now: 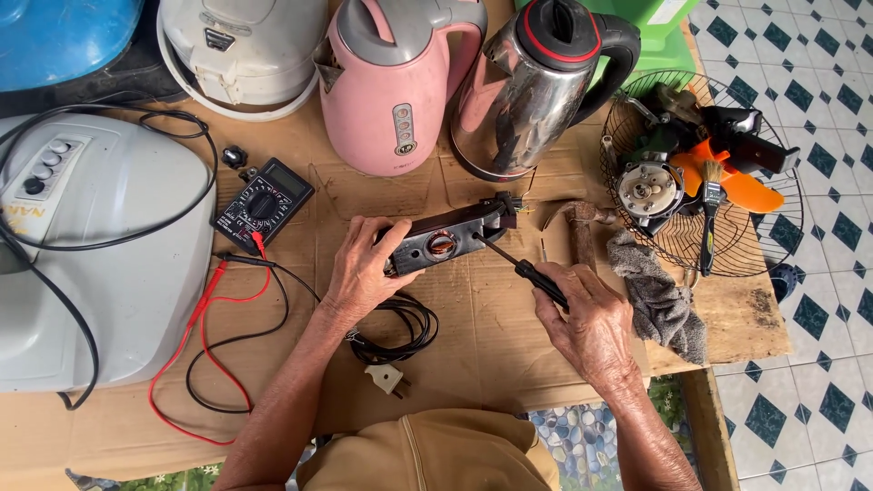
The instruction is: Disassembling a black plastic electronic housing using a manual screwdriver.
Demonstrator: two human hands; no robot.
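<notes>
My left hand (364, 268) grips a long black appliance part (450, 238) with a round metal opening in its face, holding it just above the cardboard-covered table (509, 355). My right hand (591, 318) holds a black-handled screwdriver (523, 268), whose tip rests against the part's right side. A black power cord with a white plug (386, 377) coils below the part, between my arms.
A black multimeter (264, 205) with red and black leads lies to the left beside a large white appliance (100, 264). Behind stand a pink kettle (391, 86) and a steel kettle (536, 86). At right are a fan grille with parts (700, 173), a hammer (577, 227) and a grey rag (659, 295).
</notes>
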